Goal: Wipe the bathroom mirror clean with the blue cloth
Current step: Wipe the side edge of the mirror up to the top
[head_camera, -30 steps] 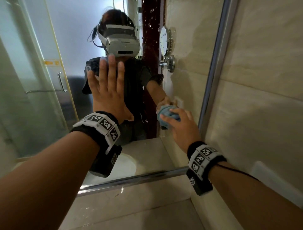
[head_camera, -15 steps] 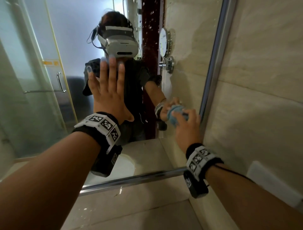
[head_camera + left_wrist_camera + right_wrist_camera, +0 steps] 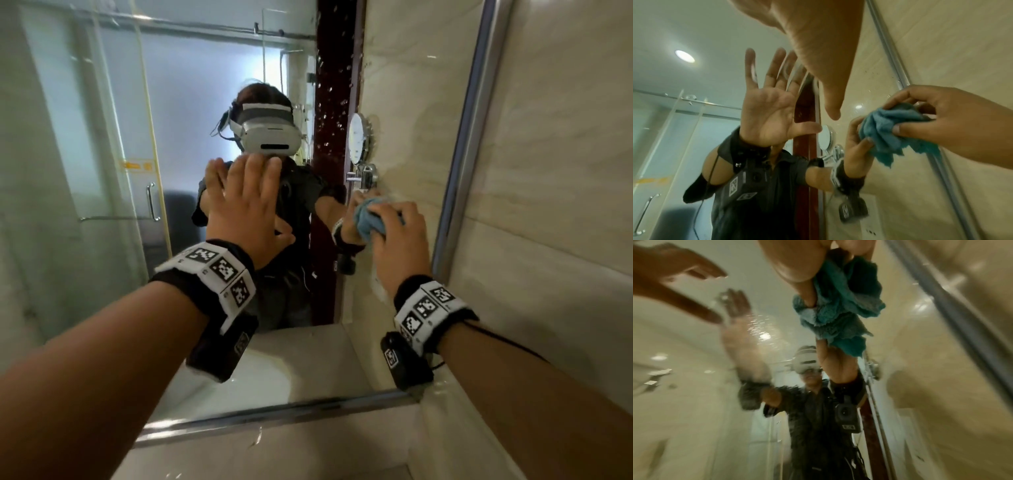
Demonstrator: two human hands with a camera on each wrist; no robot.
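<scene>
The big wall mirror (image 3: 102, 137) fills the head view, framed in metal. My right hand (image 3: 397, 233) grips the bunched blue cloth (image 3: 370, 219) and holds it against the glass near the mirror's right edge. The cloth (image 3: 894, 129) shows crumpled between thumb and fingers in the left wrist view, and the cloth (image 3: 840, 305) hangs below the fingers in the blurred right wrist view. My left hand (image 3: 246, 202) lies flat on the glass with its fingers spread and straight, at mid-height, left of the cloth. My left hand (image 3: 818, 40) holds nothing.
The metal frame (image 3: 469, 137) runs up the right side and the lower frame (image 3: 274, 411) along the bottom. A beige tiled wall (image 3: 565, 171) stands right of the mirror. The reflection shows a glass shower door, a round vanity mirror and a person with a headset.
My right hand has carried the cloth up and to the right along the glass, toward the frame. The view has risen. My left hand stays flat on the mirror.
</scene>
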